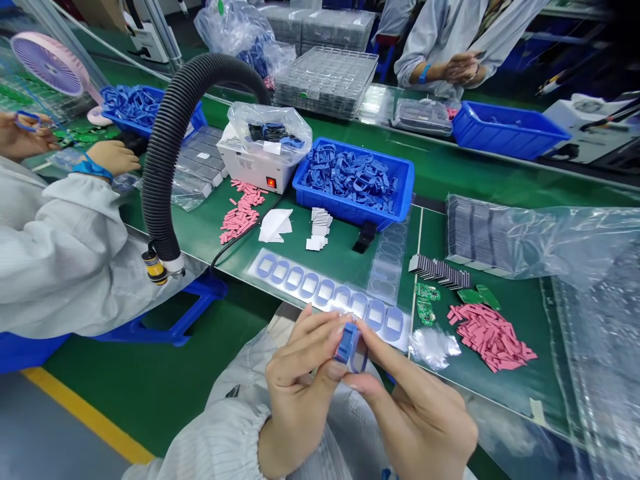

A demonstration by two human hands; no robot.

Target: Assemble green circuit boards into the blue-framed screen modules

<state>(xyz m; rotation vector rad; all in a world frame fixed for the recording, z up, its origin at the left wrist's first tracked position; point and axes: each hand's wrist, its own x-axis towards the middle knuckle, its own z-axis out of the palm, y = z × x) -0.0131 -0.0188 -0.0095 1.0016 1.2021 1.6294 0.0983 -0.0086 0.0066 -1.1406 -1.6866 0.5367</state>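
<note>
My left hand (300,383) and my right hand (415,417) pinch a small blue plastic frame (349,345) between thumbs and fingers, just above the bench edge. A thin dark-blue loop seems to hang from it, partly hidden by my fingers. Directly beyond my hands lies a backing sheet of pale blue oval gaskets (325,297). A blue bin of similar frames (353,180) stands farther back. To the right are green circuit boards (425,303) and a pile of pink pads (490,337).
A black corrugated hose (170,153) arches over the green bench beside a white unit with a red switch (255,170). A co-worker's sleeved arm (65,247) intrudes at left, their hands working. Another person (450,47) stands across the bench near stacked clear trays (326,81).
</note>
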